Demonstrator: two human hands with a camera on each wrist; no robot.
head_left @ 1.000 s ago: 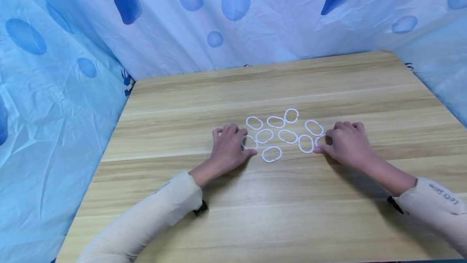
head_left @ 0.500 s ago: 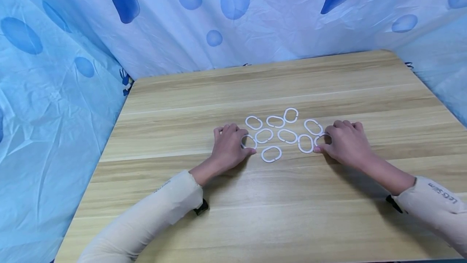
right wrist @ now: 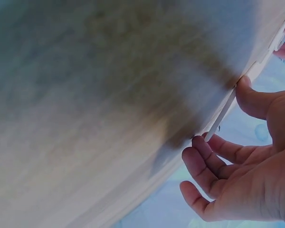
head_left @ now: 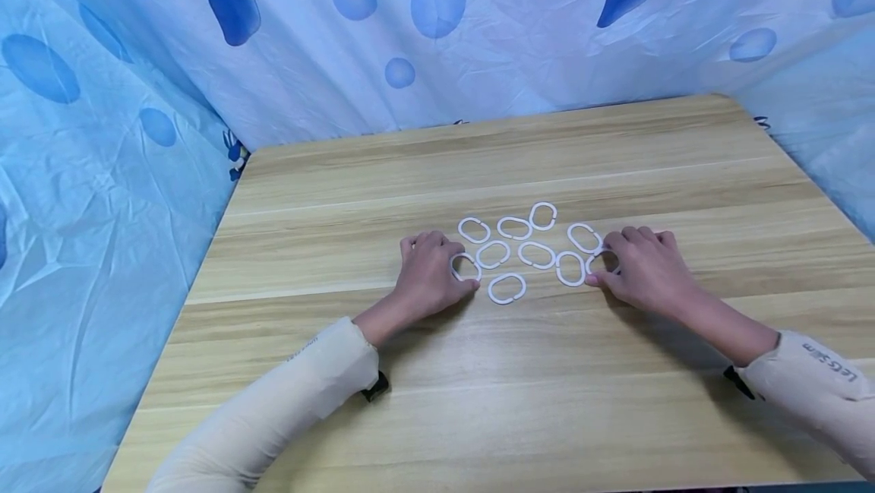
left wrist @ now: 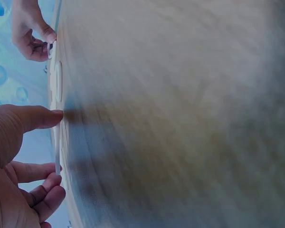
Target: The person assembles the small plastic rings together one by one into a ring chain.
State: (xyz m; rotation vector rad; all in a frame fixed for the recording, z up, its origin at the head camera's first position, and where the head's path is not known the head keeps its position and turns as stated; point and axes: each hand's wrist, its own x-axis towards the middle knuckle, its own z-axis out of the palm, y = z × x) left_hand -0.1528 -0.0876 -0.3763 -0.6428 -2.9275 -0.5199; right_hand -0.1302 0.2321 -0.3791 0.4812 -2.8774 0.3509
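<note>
- At the far left, a blue sheet (head_left: 82, 197) hung beside the wooden worktop (head_left: 321, 227).
- Next came the left sleeve (head_left: 280, 409) and the left hand (head_left: 429, 273). Its grip was closed in a pinch on the left-end ring (head_left: 480, 272), a white oval, between thumb and fingers. The ring sat low at the worktop; whether it had come up at all could not be told.
- Between the hands lay eight loose rings (head_left: 535, 243), flat on the worktop and held by neither hand. Two at the back appeared to touch, and the near ring (head_left: 506, 304) lay apart from the others.
- Farther right, the right hand (head_left: 642, 269) also had its grip closed, thumb and fingers pinching the right-end ring (head_left: 589, 263) by its edges, low beside two loose ones.
- At the far right was the right sleeve (head_left: 807, 387).
- The work looked to be at an early point: one ring in each hand was what was done, none seemed linked, and the loose eight remained to be handled.
</note>
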